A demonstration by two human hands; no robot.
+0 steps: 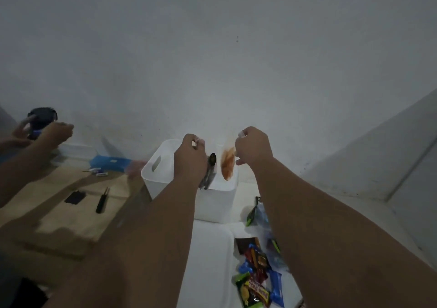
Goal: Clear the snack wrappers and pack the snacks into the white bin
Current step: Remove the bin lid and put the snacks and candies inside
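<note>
The white bin (153, 173) with a slot handle stands on the floor against the wall. Both my hands are over its opening. My left hand (190, 158) is closed on a dark crumpled wrapper (209, 173) that hangs into the bin. My right hand (254, 145) pinches a clear plastic bag with orange stains (228, 163), also dangling over the bin. A pile of wrapped snacks (257, 277) in red, blue and green lies on the white floor near my right forearm. A green packet (251, 215) lies closer to the bin.
A low wooden board (71, 213) at the left carries a black pen-like item (102, 201), a small black piece (75, 197) and a blue box (111, 163). Another person's hands (47, 130) hold a dark object at the far left. A wall rises behind the bin.
</note>
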